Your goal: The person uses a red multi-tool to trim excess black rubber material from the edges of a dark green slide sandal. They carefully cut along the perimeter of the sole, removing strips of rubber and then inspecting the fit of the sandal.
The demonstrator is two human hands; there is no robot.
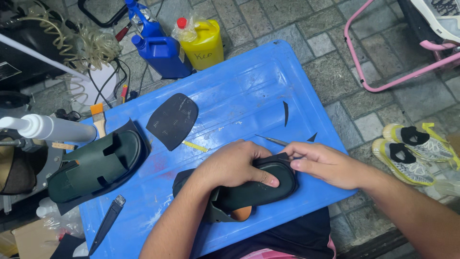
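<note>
A blue plastic desk (249, 91) fills the middle of the view, lying on a grey paved floor (345, 72). At its 6 o'clock edge a dark green sandal (268, 189) lies on its side with a black rubber sole sheet (184, 181) beneath it. The left hand (235, 165) presses down on the sandal from the 9 o'clock side, its grip closed over the upper and the thumb laid along the footbed rim. The right hand (323, 163) comes in from 3 o'clock, fingers curled at the toe end; whether they pinch the thin metal tool (273, 140) there is not clear.

At 9 o'clock a second green sandal (96, 165) rests on another black sheet. At 11 o'clock from the hands lies a cut black sole piece (172, 120). At 12 o'clock, off the desk, stand a yellow jug (203, 45) and a blue jug (163, 55). At 3 o'clock a pair of yellow-and-grey sneakers (412, 148) sits on the floor. At 7 o'clock lies a dark knife (108, 223).
</note>
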